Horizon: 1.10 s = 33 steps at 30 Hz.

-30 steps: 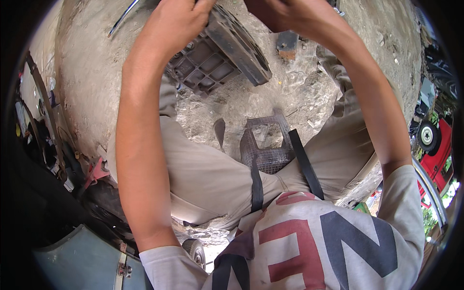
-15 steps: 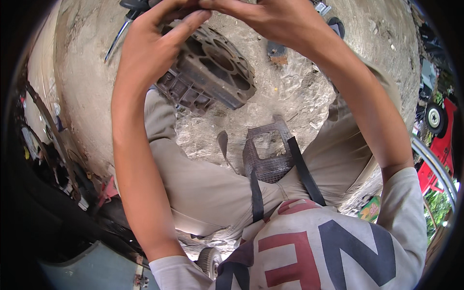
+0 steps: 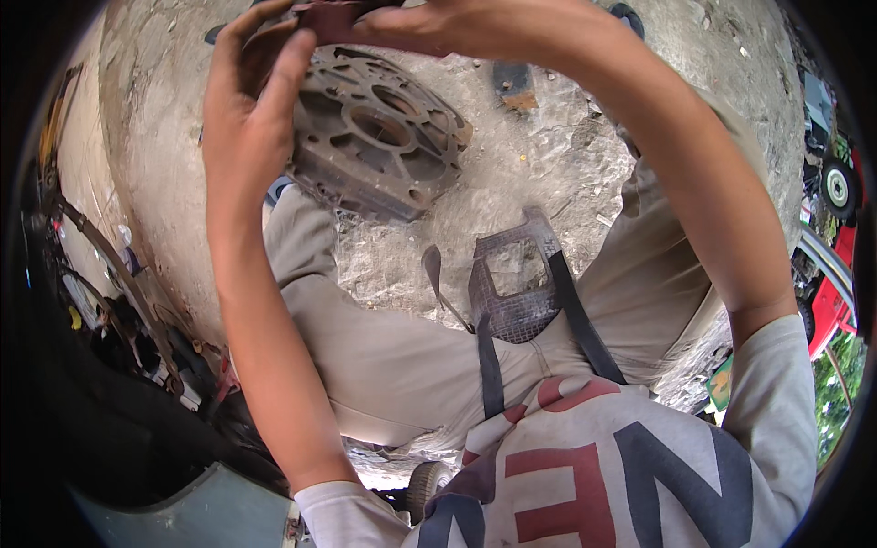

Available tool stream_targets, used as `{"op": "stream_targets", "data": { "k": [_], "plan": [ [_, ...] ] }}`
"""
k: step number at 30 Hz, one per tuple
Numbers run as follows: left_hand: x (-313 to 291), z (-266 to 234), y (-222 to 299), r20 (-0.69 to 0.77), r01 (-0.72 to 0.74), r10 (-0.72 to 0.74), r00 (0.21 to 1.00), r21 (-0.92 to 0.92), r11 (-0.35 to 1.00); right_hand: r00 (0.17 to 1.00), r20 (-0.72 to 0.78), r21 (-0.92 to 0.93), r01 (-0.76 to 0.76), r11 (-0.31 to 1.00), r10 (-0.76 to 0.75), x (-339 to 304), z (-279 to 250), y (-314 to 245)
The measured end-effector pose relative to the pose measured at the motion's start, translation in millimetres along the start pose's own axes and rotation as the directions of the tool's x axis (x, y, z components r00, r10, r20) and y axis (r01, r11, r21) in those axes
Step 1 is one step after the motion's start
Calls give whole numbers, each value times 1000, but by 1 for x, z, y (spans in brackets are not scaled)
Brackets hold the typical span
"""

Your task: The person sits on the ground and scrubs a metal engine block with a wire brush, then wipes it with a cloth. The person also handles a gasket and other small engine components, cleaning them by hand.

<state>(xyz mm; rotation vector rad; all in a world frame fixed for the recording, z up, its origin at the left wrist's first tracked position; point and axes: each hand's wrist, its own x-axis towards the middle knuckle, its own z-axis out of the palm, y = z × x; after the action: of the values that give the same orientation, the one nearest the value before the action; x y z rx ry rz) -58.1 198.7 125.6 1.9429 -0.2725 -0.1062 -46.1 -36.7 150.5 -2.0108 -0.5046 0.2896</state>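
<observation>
At the top edge, a dark reddish-brown piece [image 3: 331,23] spans my two hands. Its upper part is cut off, so its kind cannot be made out. My left hand [image 3: 251,105] grips its left end, thumb and fingers curled. From the other side my right hand [image 3: 429,26] closes on it, its fingers partly hidden. Below them a grey metal casting [image 3: 379,132], with round openings and ribs, rests tilted on the ground, close to my left hand.
Between my legs lies a brown meshed frame [image 3: 516,315] with a square opening, and a small spoon-shaped tool [image 3: 433,274] beside it. A dark flat block [image 3: 513,82] sits on the dirt ground. At the far right are a red vehicle [image 3: 836,283] and a wheel [image 3: 838,187].
The dark reddish-brown piece has come into view between my hands. In the picture, my left hand sits further left and the casting shows more of its top face.
</observation>
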Motion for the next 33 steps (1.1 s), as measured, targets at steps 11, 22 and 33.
{"op": "stream_targets", "data": {
  "k": [11, 22, 33],
  "plan": [
    [14, 15, -31, -89, 107, -105, 990, 23, 994, 888, 455, -342, 102, 934, 70, -10, 17, 21],
    [13, 3, -38, -29, 104, -105, 994, -53, 993, 929, 324, -441, 313, 841, -176, -16, 58, 42],
    [-3, 11, -10, -124, 98, -81, 989, 137, 986, 946, 285, -549, 292, 784, -153, -23, 65, 35]
  ]
}}
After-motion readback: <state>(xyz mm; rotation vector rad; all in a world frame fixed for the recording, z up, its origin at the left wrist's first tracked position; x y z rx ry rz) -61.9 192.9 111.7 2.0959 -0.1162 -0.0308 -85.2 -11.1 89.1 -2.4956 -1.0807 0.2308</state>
